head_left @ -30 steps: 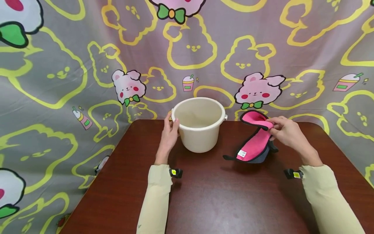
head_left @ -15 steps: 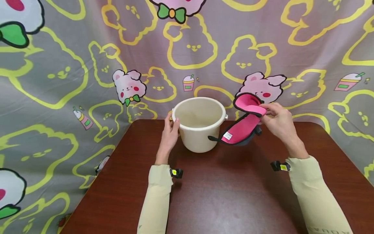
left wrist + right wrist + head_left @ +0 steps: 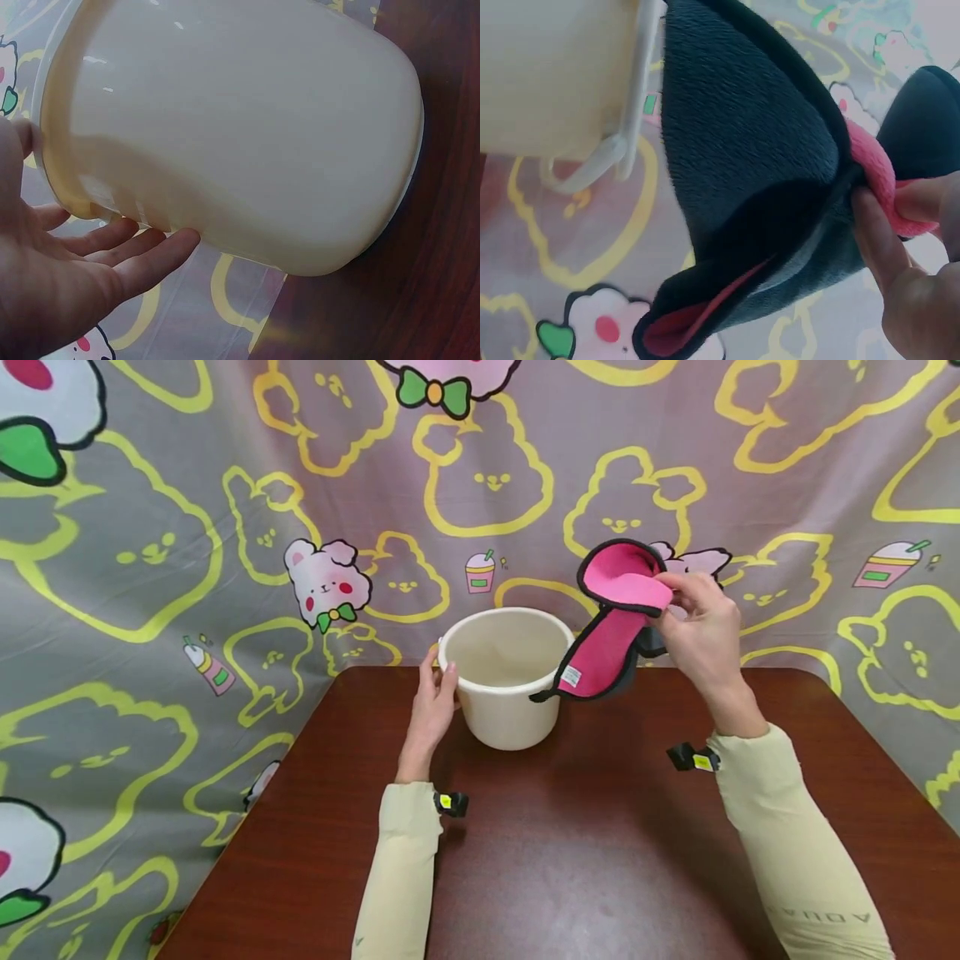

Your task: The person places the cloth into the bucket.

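A cream plastic bucket (image 3: 510, 718) stands upright on the table, its mouth facing up. My left hand (image 3: 431, 710) rests against the bucket's left side, thumb by the rim; in the left wrist view the fingers (image 3: 161, 262) lie loosely extended along the wall. My right hand (image 3: 701, 622) pinches a folded cloth (image 3: 603, 652), pink on one side and dark grey on the other, with black edging, a white label and a black loop. It hangs in the air at the bucket's right rim, the loop in front of the wall. In the right wrist view, thumb and finger grip its fold (image 3: 870, 169).
The brown table (image 3: 570, 860) extends in front of the bucket and to both sides. A patterned curtain (image 3: 360, 468) hangs close behind the table and along its left side. A white handle piece (image 3: 585, 169) sits at the bucket's side.
My right hand has lifted the cloth off the table's right side and carried it up and left to the bucket's rim. My left hand and the bucket have stayed in place.
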The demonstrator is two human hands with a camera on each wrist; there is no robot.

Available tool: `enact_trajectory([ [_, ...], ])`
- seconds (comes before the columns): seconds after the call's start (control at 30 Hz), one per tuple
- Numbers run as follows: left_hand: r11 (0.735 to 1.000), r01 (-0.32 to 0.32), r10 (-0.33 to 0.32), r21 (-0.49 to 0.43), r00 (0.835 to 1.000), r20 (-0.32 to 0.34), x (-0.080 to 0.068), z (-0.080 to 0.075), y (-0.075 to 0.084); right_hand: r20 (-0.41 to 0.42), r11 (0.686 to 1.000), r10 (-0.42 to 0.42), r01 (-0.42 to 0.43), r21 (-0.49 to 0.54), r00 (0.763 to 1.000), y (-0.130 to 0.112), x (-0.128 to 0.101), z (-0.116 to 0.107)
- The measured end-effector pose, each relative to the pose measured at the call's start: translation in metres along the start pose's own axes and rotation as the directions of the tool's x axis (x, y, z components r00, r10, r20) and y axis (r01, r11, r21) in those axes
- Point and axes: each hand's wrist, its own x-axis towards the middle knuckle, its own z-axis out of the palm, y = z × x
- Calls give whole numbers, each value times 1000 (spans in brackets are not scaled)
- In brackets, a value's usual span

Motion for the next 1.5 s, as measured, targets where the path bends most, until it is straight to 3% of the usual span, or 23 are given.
enact_trajectory([
  [0.2, 1000, 7, -7, 10, 1000, 0, 0, -1, -1, -97, 993, -73, 82, 88, 993, -34, 9, 16],
  [0.43, 999, 20, -21, 29, 1000, 4, 0, -2, -4, -147, 978, -36, 65, 200, 989, -45, 7, 35],
  [0.73, 999, 17, -17, 35, 1000, -19, 1, -2, -4, -93, 967, -82, 102, 233, 992, -50, 2, 71],
  [0.97, 997, 68, -67, 43, 997, -43, 1, 0, -2, -41, 967, -61, 69, 247, 997, -30, -7, 106],
  [1.1, 996, 72, -70, 55, 997, -42, 2, 2, -1, -7, 981, -4, 5, 193, 1000, -24, -12, 111],
  [1.2, 996, 59, -57, 62, 998, -36, 3, 3, -1, 51, 994, 60, -64, 86, 997, -17, -15, 110],
  [1.3, 994, 41, -38, 101, 999, -33, 3, 2, -2, 162, 989, 145, -137, -57, 976, -8, -17, 108],
  [1.4, 990, 18, -14, 137, 999, -30, 2, 0, -5, 312, 972, 212, -167, -164, 926, 1, -19, 107],
  [1.5, 994, 3, -2, 110, 1000, -11, 2, -2, -7, 410, 968, 235, -175, -180, 881, 6, -20, 103],
])
